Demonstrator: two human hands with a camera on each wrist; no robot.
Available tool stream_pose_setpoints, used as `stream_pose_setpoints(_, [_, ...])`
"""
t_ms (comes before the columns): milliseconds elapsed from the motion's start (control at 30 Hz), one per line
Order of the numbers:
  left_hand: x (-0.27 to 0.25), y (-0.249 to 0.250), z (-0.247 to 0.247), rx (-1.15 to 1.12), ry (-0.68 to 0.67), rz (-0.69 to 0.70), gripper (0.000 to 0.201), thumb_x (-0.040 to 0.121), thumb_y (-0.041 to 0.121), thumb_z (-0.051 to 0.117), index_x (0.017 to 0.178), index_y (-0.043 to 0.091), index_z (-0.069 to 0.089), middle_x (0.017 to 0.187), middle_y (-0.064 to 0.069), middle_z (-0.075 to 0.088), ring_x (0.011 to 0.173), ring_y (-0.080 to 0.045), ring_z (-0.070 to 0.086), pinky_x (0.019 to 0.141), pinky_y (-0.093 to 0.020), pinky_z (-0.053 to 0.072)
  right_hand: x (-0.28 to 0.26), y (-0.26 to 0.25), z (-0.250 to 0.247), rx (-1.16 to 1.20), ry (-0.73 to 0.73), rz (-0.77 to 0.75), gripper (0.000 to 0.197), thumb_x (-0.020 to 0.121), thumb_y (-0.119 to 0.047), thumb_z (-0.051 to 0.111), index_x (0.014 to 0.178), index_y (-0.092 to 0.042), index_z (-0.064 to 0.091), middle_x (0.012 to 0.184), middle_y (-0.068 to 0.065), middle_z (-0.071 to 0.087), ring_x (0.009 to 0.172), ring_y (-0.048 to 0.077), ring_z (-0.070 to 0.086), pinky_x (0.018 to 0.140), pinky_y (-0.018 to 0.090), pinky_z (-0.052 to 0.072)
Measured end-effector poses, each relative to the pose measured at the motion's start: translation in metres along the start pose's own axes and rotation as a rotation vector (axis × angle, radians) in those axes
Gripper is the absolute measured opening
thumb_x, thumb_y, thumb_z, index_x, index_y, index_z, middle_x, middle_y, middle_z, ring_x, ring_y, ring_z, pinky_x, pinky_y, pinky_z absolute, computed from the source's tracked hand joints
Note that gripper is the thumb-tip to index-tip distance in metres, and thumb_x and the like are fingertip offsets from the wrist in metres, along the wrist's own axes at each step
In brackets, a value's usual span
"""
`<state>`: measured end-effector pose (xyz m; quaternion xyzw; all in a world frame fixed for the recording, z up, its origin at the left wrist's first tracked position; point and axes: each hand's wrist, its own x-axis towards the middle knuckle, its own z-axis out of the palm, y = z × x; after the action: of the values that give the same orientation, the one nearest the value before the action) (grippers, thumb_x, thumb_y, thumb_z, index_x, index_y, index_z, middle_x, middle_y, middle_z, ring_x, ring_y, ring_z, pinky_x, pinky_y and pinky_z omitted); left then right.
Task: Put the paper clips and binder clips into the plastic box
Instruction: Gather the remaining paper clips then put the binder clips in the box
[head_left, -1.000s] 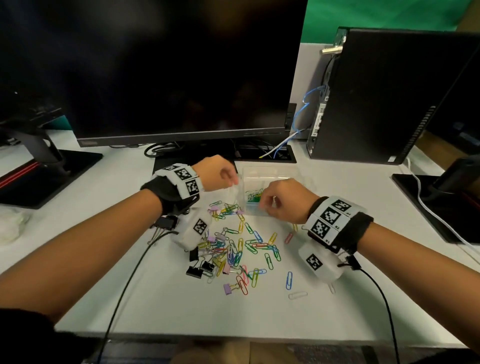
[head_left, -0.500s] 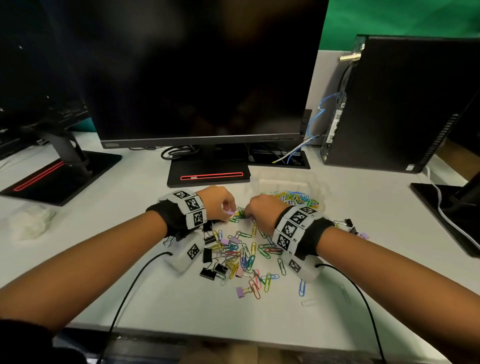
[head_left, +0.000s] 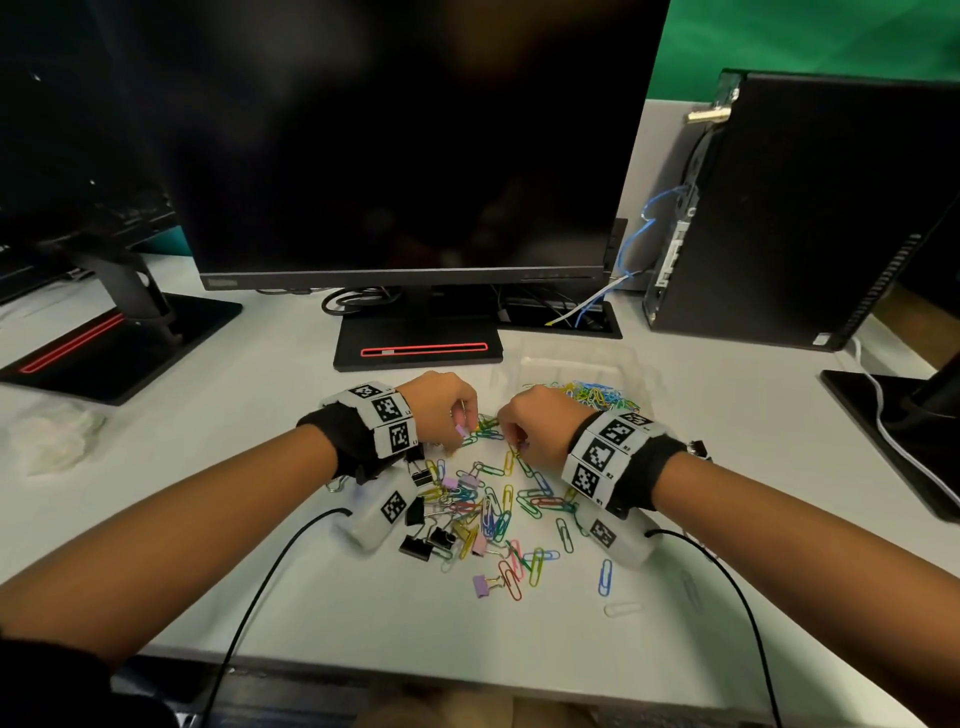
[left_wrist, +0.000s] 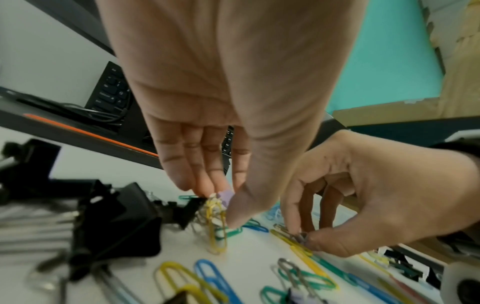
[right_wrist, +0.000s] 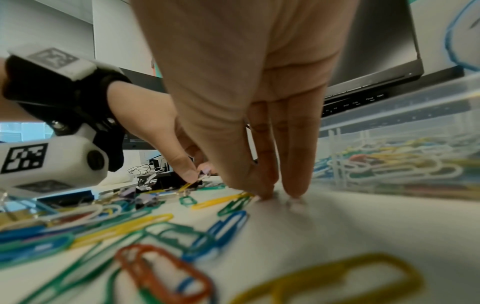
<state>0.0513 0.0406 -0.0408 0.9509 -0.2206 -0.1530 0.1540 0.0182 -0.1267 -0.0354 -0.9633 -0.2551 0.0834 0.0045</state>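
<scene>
The clear plastic box (head_left: 571, 358) sits right of the monitor stand with many coloured paper clips (head_left: 597, 396) in it. A pile of paper clips (head_left: 493, 512) and black binder clips (head_left: 415, 545) lies on the white desk between my wrists. At the pile's far edge my left hand (head_left: 460, 428) pinches a lilac binder clip (left_wrist: 225, 196), and yellow paper clips (left_wrist: 215, 228) dangle from it. My right hand (head_left: 519, 447) is beside it, fingertips down on the desk, pinching a small clip (left_wrist: 298, 236). In the right wrist view the box wall (right_wrist: 402, 115) stands just right of my fingers (right_wrist: 267, 185).
A black monitor with its stand base (head_left: 415, 349) is behind the hands. A PC tower (head_left: 779, 208) stands at the back right, and other monitor stands at far left (head_left: 104, 343) and far right (head_left: 909, 415). Crumpled plastic (head_left: 47, 436) lies left. Wrist cables trail toward the front edge.
Both hands came back from over the box to the far edge of the pile and closed on clips. The head view tilted up and back.
</scene>
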Motion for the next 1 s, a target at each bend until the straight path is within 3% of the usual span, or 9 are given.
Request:
stream_pose_setpoints(100, [-0.002,-0.002,-0.005,-0.038,0.045,0.019,0.017,0.075,0.008,0.068,0.091,0.014,0.07,0.084,0.005,0.064,0.06,0.003,0.051,0.049,-0.004,0.033,-0.008,0.007,-0.003,0.033,-0.011,0.019,0.014,0.075,-0.002,0.056,0.08,-0.013,0.062,0.079,0.002,0.056,0.083,0.022,0.055,0.066,0.027,0.042])
stream_pose_setpoints(333, [-0.004,-0.022,-0.028,0.002,0.106,-0.046,0.015,0.078,0.008,0.067,0.09,0.015,0.071,0.094,0.002,0.067,0.066,0.001,0.053,0.055,-0.012,0.038,-0.041,0.034,-0.016,-0.041,-0.147,0.103,0.017,0.074,-0.006,0.06,0.089,-0.012,0.066,0.093,0.003,0.067,0.078,0.016,0.053,0.067,0.025,0.044])
stream_pose_setpoints(467, [-0.002,-0.034,-0.031,0.071,0.129,-0.111,0.016,0.079,0.007,0.065,0.091,0.015,0.072,0.1,-0.003,0.069,0.086,-0.012,0.061,0.073,-0.021,0.047,-0.049,0.042,-0.013,-0.088,-0.191,0.13,0.016,0.075,-0.006,0.061,0.087,-0.013,0.069,0.091,0.002,0.07,0.076,0.015,0.054,0.069,0.027,0.049])
stream_pose_setpoints(600, [-0.003,-0.041,-0.024,0.097,0.075,-0.133,0.022,0.079,0.004,0.063,0.098,0.012,0.071,0.105,-0.004,0.068,0.094,-0.017,0.061,0.079,-0.023,0.047,-0.046,0.038,-0.011,-0.082,-0.216,0.112,0.016,0.076,-0.008,0.061,0.089,-0.014,0.069,0.09,0.002,0.069,0.082,0.017,0.059,0.074,0.029,0.052])
stream_pose_setpoints(700, [-0.004,-0.039,-0.021,0.1,0.069,-0.089,0.023,0.082,0.009,0.062,0.102,0.016,0.07,0.104,0.0,0.062,0.096,-0.015,0.058,0.07,-0.016,0.042,-0.037,0.026,-0.012,-0.052,-0.133,0.086,0.015,0.077,-0.012,0.058,0.089,-0.016,0.066,0.087,0.0,0.06,0.088,0.02,0.059,0.076,0.031,0.052])
stream_pose_setpoints(800, [-0.006,-0.03,-0.022,0.091,0.046,-0.024,0.022,0.084,0.016,0.063,0.103,0.023,0.071,0.097,0.007,0.054,0.085,-0.008,0.051,0.063,-0.015,0.038,-0.022,0.011,-0.01,-0.028,-0.034,0.017,0.017,0.081,-0.014,0.055,0.096,-0.016,0.064,0.102,0.004,0.06,0.099,0.024,0.056,0.079,0.03,0.044])
stream_pose_setpoints(867, [-0.008,-0.026,-0.021,0.105,0.007,-0.007,0.023,0.084,0.017,0.063,0.103,0.025,0.072,0.099,0.005,0.059,0.084,-0.008,0.052,0.069,-0.018,0.039,-0.011,0.0,-0.01,-0.01,-0.004,-0.01,0.022,0.084,-0.014,0.054,0.104,-0.015,0.063,0.111,0.006,0.057,0.105,0.025,0.055,0.081,0.03,0.043])
stream_pose_setpoints(1000, [-0.01,-0.026,-0.019,0.117,-0.006,-0.024,0.023,0.084,0.015,0.063,0.105,0.019,0.073,0.107,-0.001,0.069,0.082,-0.008,0.055,0.059,-0.008,0.038,0.01,-0.021,-0.012,-0.006,-0.013,-0.059,0.031,0.087,-0.01,0.05,0.117,-0.014,0.06,0.119,0.009,0.052,0.111,0.028,0.052,0.087,0.034,0.044])
